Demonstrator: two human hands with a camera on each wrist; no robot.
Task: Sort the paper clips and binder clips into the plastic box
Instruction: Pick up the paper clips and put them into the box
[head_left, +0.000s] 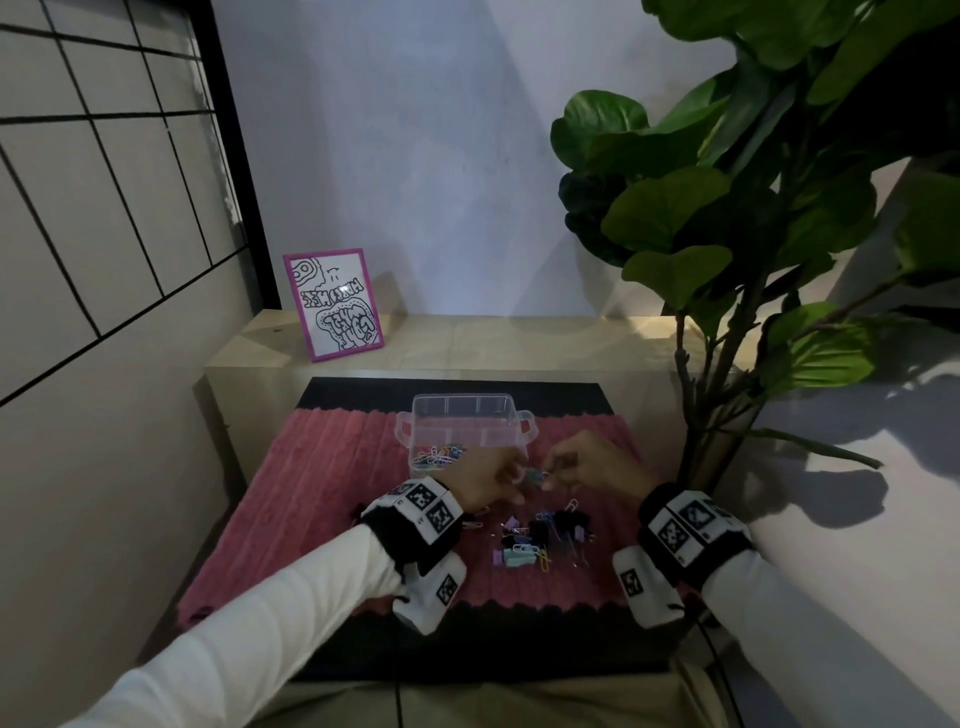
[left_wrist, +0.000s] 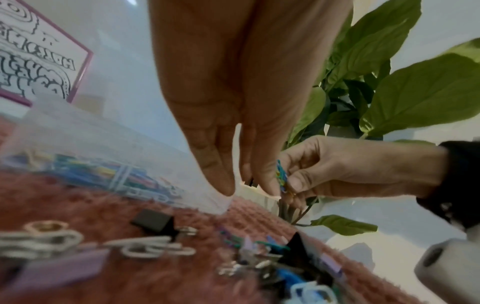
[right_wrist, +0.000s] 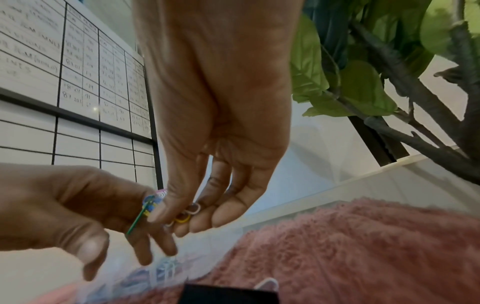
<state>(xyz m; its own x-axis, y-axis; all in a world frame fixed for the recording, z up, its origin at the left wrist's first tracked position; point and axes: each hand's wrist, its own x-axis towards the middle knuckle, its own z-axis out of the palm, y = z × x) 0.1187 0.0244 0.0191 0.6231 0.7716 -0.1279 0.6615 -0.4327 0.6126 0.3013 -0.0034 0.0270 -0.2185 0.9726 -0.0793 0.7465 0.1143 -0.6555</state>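
Your right hand (head_left: 587, 462) and left hand (head_left: 488, 475) both pinch a tangle of coloured paper clips (left_wrist: 281, 176) just in front of the plastic box (head_left: 465, 423); they look light, springy and snag-prone, so grip the wire loops.

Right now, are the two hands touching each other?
Touching. The right wrist view shows the left hand and right hand meeting at the fingertips around small coloured paper clips.

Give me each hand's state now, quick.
Left hand: pinching coloured paper clips.
Right hand: pinching the same paper clips, more curled in its fingers.
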